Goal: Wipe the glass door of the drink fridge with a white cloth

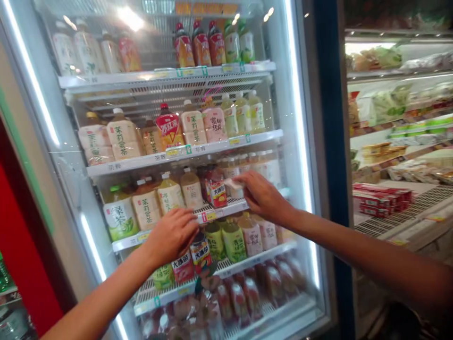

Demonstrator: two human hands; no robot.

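My right hand (264,193) reaches in from the right, its fingers closed on a small white piece that looks like a folded cloth or tissue (233,183). It is held in front of the third shelf, beside a bottle with a red label (215,192). My left hand (174,232) comes from the lower left, fingers stretched out and nothing seen in them. Its fingertips are near a yellow price tag (209,216) on the shelf edge; whether they touch the surface I cannot tell. Dark red bottles (201,250) with printed labels stand below it.
Glare and reflections lie across the tall, lit drinks cooler (307,156). Its shelves hold rows of bottled tea, such as a green-capped bottle (119,215). At right, an open chilled shelf holds red boxes (382,199) and packaged food. A red panel (24,236) borders the left side.
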